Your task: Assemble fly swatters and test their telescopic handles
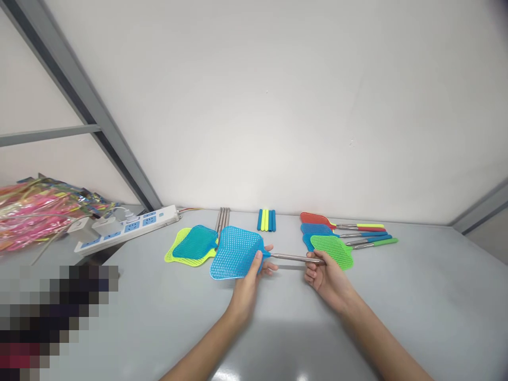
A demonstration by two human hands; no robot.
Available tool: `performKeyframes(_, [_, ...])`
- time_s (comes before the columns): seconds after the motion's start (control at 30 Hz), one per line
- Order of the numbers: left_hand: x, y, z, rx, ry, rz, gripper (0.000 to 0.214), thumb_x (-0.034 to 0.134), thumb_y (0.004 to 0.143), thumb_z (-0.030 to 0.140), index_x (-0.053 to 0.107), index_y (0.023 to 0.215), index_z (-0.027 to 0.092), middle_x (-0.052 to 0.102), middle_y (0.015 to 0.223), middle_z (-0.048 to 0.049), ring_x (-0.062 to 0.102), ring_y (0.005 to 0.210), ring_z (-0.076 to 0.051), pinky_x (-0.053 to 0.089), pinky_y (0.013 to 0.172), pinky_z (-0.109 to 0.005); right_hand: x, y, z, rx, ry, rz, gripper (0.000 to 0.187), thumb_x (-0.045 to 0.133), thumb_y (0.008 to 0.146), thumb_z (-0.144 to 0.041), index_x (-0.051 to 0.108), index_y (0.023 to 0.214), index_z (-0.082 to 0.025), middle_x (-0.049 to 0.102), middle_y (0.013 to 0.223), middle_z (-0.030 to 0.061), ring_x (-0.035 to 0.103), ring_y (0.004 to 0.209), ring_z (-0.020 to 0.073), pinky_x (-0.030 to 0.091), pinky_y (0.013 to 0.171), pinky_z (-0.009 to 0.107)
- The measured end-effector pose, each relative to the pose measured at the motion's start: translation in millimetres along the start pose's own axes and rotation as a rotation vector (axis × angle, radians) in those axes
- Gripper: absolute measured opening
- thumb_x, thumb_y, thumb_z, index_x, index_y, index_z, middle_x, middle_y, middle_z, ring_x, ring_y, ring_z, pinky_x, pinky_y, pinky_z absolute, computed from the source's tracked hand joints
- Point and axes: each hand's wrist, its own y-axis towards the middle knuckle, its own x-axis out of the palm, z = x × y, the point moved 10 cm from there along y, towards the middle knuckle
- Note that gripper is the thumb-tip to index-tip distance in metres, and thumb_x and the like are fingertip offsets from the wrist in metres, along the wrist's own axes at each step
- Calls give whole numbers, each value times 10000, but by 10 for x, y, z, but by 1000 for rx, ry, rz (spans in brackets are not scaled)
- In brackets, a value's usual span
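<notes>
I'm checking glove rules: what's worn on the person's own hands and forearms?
The left hand and right hand are gloveless. Both forearms are bare to the picture's edge. No sleeve, watch, bracelet or ring shows.

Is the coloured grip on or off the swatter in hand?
Apparently off: the blue swatter shows bare metal rod up to the right hand, nothing coloured over it; that hand partly covers the end.

head view | from above and behind left hand (248, 283) and right hand (327, 280) | faces forward-down across grey tabletop (420, 301) to pale wall (254, 106) | near, wide
</notes>
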Motion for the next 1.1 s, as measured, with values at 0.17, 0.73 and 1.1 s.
performKeyframes(0.17, [-114, 63, 67, 115, 21, 160, 361, 444, 746, 388, 448, 1065, 219, 578, 914, -34, 534, 552, -85, 432, 633, -264, 131, -47, 124, 12, -16, -24, 155, 473, 730, -306, 518, 685, -164, 410, 520, -31, 346, 413, 59, 315, 429, 199])
performKeyframes(0.73, [-135, 271, 26, 110, -181, 98, 283, 444, 750, 371, 542, 796, 109, 612, 704, -65, 594, 553, -156, 448, 556, -276, 498, 107, 240, 52, -363, -203, 351, 647, 589, -128, 485, 894, -193, 554, 713, -1, 496, 546, 82, 391, 493, 201])
performKeyframes(1.1, [-430, 284, 364, 230, -98, 243, 337, 378, 781, 403, 537, 854, 114, 617, 872, -119, 613, 616, -170, 447, 580, -272, 314, 976, -275, -288, -461, 159, 284, 484, 679, -153, 411, 950, -197, 608, 756, 33, 576, 510, 112, 453, 457, 221])
